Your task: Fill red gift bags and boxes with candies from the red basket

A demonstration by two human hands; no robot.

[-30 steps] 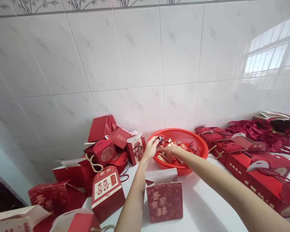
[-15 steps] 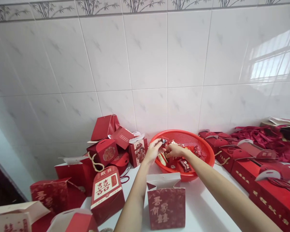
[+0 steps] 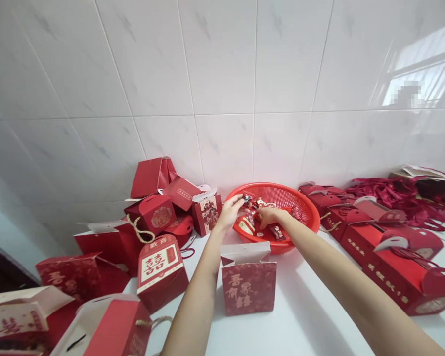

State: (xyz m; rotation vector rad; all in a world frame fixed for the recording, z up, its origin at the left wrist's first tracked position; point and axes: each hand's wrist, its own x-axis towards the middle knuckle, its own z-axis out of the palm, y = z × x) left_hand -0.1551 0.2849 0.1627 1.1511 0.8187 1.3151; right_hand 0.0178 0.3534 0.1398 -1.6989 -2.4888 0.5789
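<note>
My left hand is at the left rim of a red plastic basket, its fingers closed on a small dark wrapped candy. Inside the basket, my right hand reaches down among the sweets with its fingers bent together; what they grip, if anything, is hidden. Around the fingers lie several wrapped candies, among them a dark red packet and a cream-and-red one. Between my forearms a dark red gift box stands upright on the white table with its top open.
Many red gift boxes crowd the left, including one with a white label and an open one in front. Closed long red boxes line the right, with dark red ribbons behind. A tiled wall rises behind the basket.
The view has tilted downward, so everything sits higher in it. My right hand's fingers now point down into the candies. My left hand still has the candy.
</note>
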